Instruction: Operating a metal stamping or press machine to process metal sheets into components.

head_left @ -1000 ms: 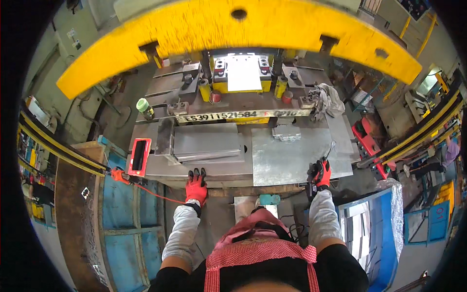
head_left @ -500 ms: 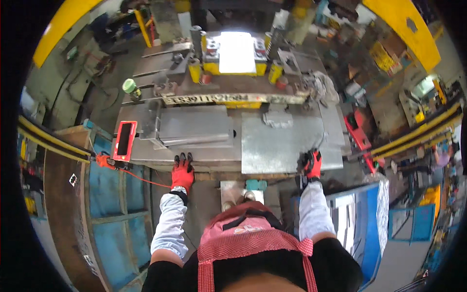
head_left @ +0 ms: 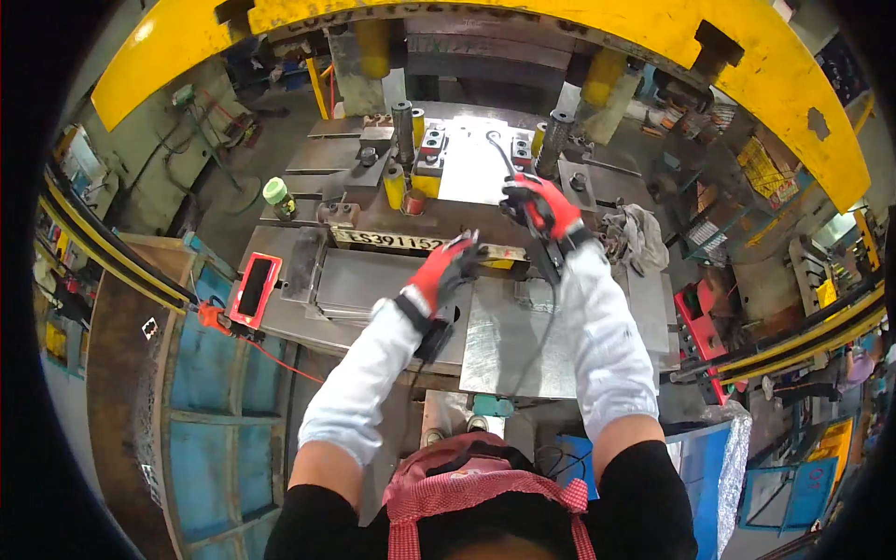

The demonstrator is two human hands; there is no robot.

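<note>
My right hand point(head_left: 543, 210), in a red and black glove, is closed round a dark rod tool point(head_left: 505, 159) with a small round pad at its far end. That pad lies over a bright metal sheet point(head_left: 465, 173) on the die in the press. My left hand point(head_left: 446, 269), gloved alike, hovers in front of the die's lettered edge, fingers stretched to the right and holding nothing that I can see. Beneath my arms a flat grey metal sheet point(head_left: 499, 345) lies on the near table, beside a stack of grey plates point(head_left: 364, 283).
Dark guide posts point(head_left: 557, 140) and yellow cylinders point(head_left: 394, 187) stand about the die. A yellow press beam point(head_left: 560, 21) arches overhead. A red-framed phone point(head_left: 253, 291) and a green-capped bottle point(head_left: 277, 196) sit at left; a crumpled rag point(head_left: 639, 238) lies at right.
Both hands have risen from the table's front edge and reached forward: the right with the rod tool to the bright sheet, the left inward over the plates. The view has shifted.
</note>
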